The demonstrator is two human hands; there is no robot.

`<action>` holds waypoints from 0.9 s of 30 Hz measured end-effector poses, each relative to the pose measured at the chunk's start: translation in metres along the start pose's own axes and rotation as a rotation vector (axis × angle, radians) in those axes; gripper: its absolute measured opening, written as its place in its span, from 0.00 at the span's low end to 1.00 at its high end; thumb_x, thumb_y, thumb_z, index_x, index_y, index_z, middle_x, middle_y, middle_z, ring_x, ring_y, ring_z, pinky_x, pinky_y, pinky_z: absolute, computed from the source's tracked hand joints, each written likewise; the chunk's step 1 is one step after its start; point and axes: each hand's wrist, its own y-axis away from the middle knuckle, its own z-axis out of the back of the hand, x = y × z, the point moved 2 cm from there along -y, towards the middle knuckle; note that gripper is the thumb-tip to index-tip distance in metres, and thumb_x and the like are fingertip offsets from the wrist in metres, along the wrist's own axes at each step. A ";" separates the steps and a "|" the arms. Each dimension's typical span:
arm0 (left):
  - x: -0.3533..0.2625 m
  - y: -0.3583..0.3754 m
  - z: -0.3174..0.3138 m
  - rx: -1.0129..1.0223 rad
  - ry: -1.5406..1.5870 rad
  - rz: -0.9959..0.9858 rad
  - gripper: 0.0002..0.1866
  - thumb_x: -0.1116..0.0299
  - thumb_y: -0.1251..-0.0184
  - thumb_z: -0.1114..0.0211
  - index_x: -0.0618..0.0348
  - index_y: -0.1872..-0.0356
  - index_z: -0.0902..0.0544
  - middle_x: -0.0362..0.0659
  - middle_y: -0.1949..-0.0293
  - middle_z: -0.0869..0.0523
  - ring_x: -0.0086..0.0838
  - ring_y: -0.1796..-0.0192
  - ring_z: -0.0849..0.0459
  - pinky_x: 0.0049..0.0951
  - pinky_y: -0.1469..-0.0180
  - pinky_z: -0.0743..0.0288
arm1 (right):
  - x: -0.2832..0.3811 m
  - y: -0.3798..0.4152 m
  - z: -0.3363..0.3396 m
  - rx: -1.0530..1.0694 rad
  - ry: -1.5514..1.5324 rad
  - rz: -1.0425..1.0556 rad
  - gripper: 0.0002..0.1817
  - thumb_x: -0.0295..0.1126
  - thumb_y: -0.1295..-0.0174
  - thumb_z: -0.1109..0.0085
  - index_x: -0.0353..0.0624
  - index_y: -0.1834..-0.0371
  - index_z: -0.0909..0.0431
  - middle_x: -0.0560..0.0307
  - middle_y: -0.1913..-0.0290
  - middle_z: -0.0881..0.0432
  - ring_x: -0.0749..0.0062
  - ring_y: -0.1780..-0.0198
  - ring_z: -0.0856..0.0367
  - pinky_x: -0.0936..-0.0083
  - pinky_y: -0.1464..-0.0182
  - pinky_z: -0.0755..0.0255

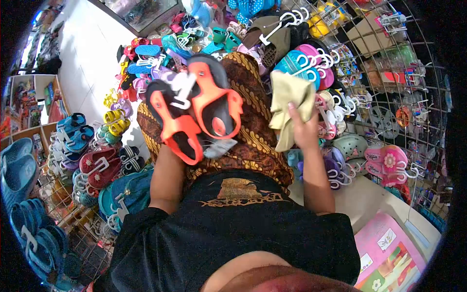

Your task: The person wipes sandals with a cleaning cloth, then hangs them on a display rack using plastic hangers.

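Note:
A pair of orange and black sandals point(219, 104), joined by a white hanger point(184, 90), is raised over the patterned cloth on the lap. My left hand point(171, 155) holds the pair from beneath; the sandals cover its fingers. Beside their lower edge lies a crumpled grey piece point(219, 148), perhaps plastic. On the right, my right hand point(305, 130) grips a folded pale yellow cloth point(292, 97), its thumb lying on top. The two hands are well apart.
Many children's sandals on white hangers surround the lap. A wire rack point(384, 92) rises at right, with pink shoes point(386, 163) near it. Blue shoes point(22, 168) hang at left. A pink printed box point(389, 253) lies bottom right.

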 end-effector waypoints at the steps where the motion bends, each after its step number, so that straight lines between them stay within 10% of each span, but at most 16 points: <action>1: -0.014 -0.004 0.000 -0.002 -0.012 -0.055 0.31 0.42 0.32 0.49 0.57 0.39 0.28 0.47 0.44 0.21 0.40 0.42 0.24 0.43 0.37 0.33 | -0.003 0.004 -0.007 0.091 0.183 0.157 0.23 0.27 0.40 0.40 0.35 0.41 0.30 0.48 0.45 0.24 0.64 0.43 0.25 0.67 0.40 0.32; 6: -0.053 -0.019 0.006 -0.033 -0.069 -0.196 0.32 0.42 0.33 0.49 0.57 0.39 0.28 0.47 0.44 0.22 0.40 0.42 0.24 0.43 0.37 0.34 | 0.000 0.050 -0.060 0.518 0.961 0.331 0.40 0.55 0.57 0.28 0.49 0.39 0.26 0.54 0.28 0.44 0.35 0.33 0.51 0.40 0.32 0.49; 13: -0.030 -0.022 0.009 -0.029 -0.076 -0.115 0.32 0.42 0.33 0.49 0.57 0.39 0.28 0.47 0.43 0.22 0.40 0.42 0.25 0.43 0.36 0.34 | 0.022 0.047 -0.038 0.698 0.413 0.251 0.19 0.43 0.44 0.36 0.45 0.52 0.20 0.54 0.44 0.27 0.57 0.45 0.31 0.63 0.42 0.35; 20: 0.015 -0.004 0.006 0.082 0.000 0.087 0.32 0.41 0.33 0.49 0.57 0.39 0.28 0.47 0.43 0.22 0.40 0.42 0.25 0.44 0.36 0.35 | -0.018 0.082 -0.059 0.600 0.649 0.313 0.18 0.43 0.42 0.37 0.45 0.53 0.21 0.52 0.47 0.28 0.53 0.48 0.32 0.58 0.43 0.33; 24: 0.051 0.010 0.004 0.149 0.085 0.222 0.33 0.41 0.33 0.49 0.57 0.39 0.28 0.47 0.43 0.22 0.41 0.41 0.25 0.44 0.36 0.35 | -0.040 0.074 -0.039 0.681 0.066 0.300 0.16 0.39 0.43 0.36 0.46 0.54 0.21 0.52 0.49 0.23 0.54 0.42 0.31 0.59 0.43 0.31; 27: 0.074 0.014 0.002 0.205 0.149 0.319 0.33 0.41 0.33 0.49 0.57 0.39 0.28 0.47 0.43 0.22 0.41 0.41 0.25 0.44 0.35 0.35 | -0.067 0.071 -0.010 0.587 -0.844 -0.368 0.19 0.32 0.38 0.44 0.40 0.45 0.29 0.53 0.48 0.21 0.67 0.47 0.20 0.69 0.44 0.26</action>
